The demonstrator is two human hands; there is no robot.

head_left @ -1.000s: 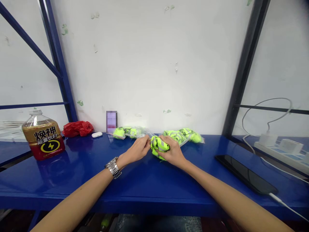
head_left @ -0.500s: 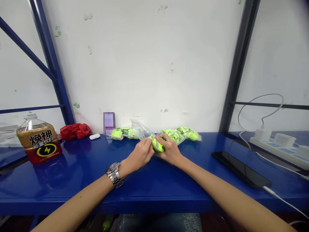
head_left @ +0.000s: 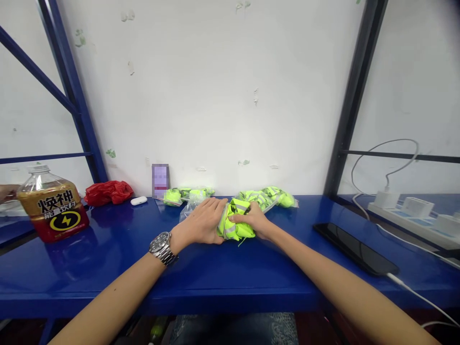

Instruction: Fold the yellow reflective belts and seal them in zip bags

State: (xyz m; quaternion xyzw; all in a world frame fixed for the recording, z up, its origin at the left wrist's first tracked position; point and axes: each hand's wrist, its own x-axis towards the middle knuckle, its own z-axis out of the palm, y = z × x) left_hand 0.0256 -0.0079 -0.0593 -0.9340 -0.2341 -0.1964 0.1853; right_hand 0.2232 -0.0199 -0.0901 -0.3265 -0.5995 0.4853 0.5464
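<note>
My right hand (head_left: 258,221) grips a crumpled neon-yellow reflective vest (head_left: 237,223) with grey strips, its thumb across the front. Against the vest's left side, my left hand (head_left: 204,221) is cupped, fingers stretched along the top and thumb low; a watch is on that wrist. The vest is bunched just above the blue table (head_left: 201,273), and a thin cord hangs from its lower edge. A clear plastic bag (head_left: 190,205) shows behind my left hand, partly hidden by it. Bagged yellow vests lie behind, one group on the left (head_left: 174,196) and one on the right (head_left: 283,197).
At left stand a large drink bottle (head_left: 53,206), a red plastic bag (head_left: 109,192) and a small white case (head_left: 138,201). A phone (head_left: 355,249) on a cable and a power strip (head_left: 413,215) lie right. Another person's hand (head_left: 7,192) shows at the far left edge.
The vest in my hands is now out of the clear bag and looks larger and looser. My left hand has moved from a pinch to a flatter hold on the vest's side.
</note>
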